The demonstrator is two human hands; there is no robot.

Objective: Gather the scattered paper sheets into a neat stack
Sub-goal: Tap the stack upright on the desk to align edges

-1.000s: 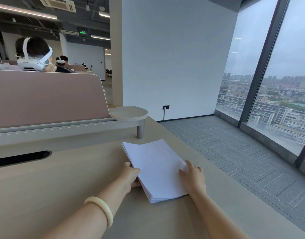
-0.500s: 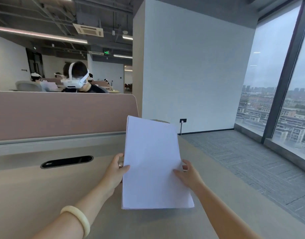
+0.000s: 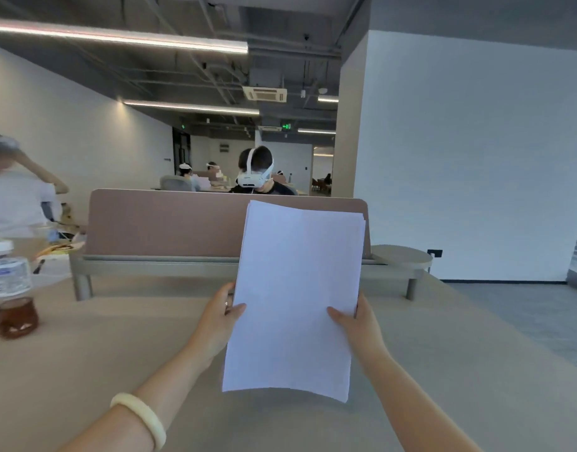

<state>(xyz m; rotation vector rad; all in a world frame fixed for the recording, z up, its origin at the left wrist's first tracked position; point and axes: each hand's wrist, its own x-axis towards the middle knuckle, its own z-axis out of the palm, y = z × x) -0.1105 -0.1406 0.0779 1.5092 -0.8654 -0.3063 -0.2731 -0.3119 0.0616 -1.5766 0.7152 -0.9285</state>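
The left hand (image 3: 220, 318) pinches the left long edge of the upright sheaf of white paper sheets (image 3: 296, 288), thumb across its front. The sheaf stands on end low over the beige tabletop (image 3: 117, 353), and the right hand (image 3: 362, 324) grips the opposite edge likewise. With the top right corners slightly fanned, squaring probably wants both grips loosened so the sheets slide as the bottom edge taps the tabletop.
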